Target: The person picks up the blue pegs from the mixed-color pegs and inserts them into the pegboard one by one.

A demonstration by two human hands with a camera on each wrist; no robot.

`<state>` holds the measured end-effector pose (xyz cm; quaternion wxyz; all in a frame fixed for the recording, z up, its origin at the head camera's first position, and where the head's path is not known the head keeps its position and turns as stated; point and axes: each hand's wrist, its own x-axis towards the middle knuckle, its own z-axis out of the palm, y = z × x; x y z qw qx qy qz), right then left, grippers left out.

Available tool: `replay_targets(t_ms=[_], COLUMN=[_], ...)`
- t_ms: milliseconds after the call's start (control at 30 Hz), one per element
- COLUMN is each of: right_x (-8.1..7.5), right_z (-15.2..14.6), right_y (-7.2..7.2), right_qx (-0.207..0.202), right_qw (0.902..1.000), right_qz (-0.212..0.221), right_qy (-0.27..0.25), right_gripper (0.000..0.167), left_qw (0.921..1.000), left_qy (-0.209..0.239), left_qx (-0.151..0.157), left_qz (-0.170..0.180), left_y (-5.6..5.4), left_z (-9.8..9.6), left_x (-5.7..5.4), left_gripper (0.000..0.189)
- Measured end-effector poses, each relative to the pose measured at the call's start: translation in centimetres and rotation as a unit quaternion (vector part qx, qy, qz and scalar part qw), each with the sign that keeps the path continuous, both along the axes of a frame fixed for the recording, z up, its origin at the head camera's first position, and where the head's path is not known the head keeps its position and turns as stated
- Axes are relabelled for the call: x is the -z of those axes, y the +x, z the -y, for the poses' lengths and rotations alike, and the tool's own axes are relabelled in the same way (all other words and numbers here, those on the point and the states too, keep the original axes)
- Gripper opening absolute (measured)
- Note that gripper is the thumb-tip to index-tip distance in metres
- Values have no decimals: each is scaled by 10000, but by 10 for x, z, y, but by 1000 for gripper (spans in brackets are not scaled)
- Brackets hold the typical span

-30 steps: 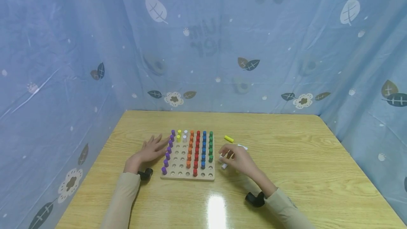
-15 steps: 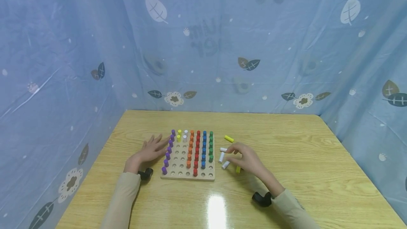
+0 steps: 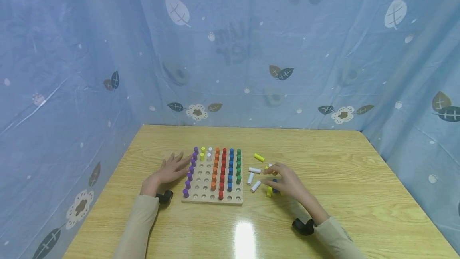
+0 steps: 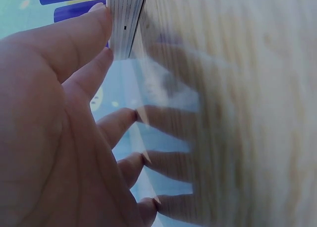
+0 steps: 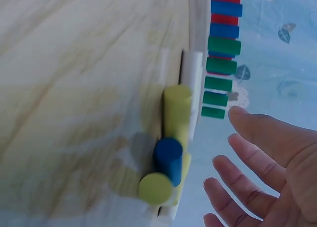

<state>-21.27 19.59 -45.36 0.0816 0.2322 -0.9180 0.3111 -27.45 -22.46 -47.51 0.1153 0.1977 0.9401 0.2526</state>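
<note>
A wooden pegboard lies on the table, holding rows of purple, yellow, white, orange, red, blue and green pegs. At its left side rests my left hand, fingers spread; the left wrist view has thumb and forefinger against the board's edge. My right hand hovers over loose pegs right of the board, thumb and fingers apart with nothing between them. Beneath and beside it lie a blue peg and yellow pegs. Several white pegs lie between that hand and the board.
A single yellow peg lies farther back, right of the board. Bare holes show in the board's yellow and white columns and along its front row. A blue patterned curtain hangs behind and beside the table.
My right hand has drawn back to the right, away from the white pegs, uncovering them along with yellow and blue pegs. My left hand and the board have stayed put.
</note>
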Motion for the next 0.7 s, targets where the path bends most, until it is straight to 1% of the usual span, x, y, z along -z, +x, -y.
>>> replay_targets(t_ms=[67,167,333,467,700], right_x=[1,3,6,7,10], right_z=[-4,-9,-18,-25,-31], right_y=[1,2,3,4,6], right_qx=[18,36,38,-12,-84], right_qw=[10000,9999,9991,9985,9976], right_qz=[-33,30,315,424,338], right_qy=[43,134,283,349,598], right_gripper=[23,24,27,29,39], left_qw=[10000,10000,9999,9999,9999], left_qy=[11,6,35,22,23], left_qx=[8,-27,-68,-82,-103], left_qz=[-8,17,72,101,84], left_y=[0,0,-1,-1,-1], left_z=[-1,-1,-1,-1,-1], left_x=[-1,-1,1,2,3], left_gripper=[60,60,61,61,62])
